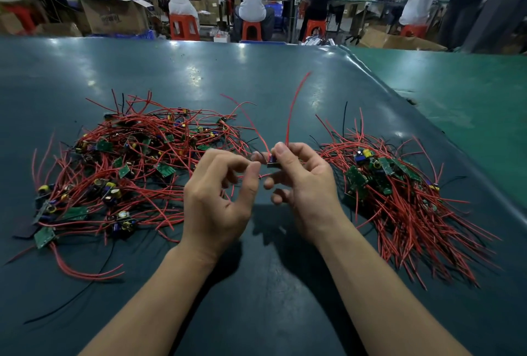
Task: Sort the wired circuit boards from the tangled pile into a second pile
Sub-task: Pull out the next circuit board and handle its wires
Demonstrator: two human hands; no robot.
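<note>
Pinching one small board (271, 161) with right hand (302, 184) at frame middle, wires pointing up, left hand (219, 184) loosely curled beside it, sorted pile (399, 193) lying just right, nearer.

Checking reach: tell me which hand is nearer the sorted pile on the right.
Right. The right hand sits just beside the sorted pile; the left hand is farther.

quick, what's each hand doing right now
Left hand: fingers curled, thumb near the small circuit board; whether it holds anything cannot be told.
Right hand: pinches the small circuit board, its red wires sticking up.
</note>
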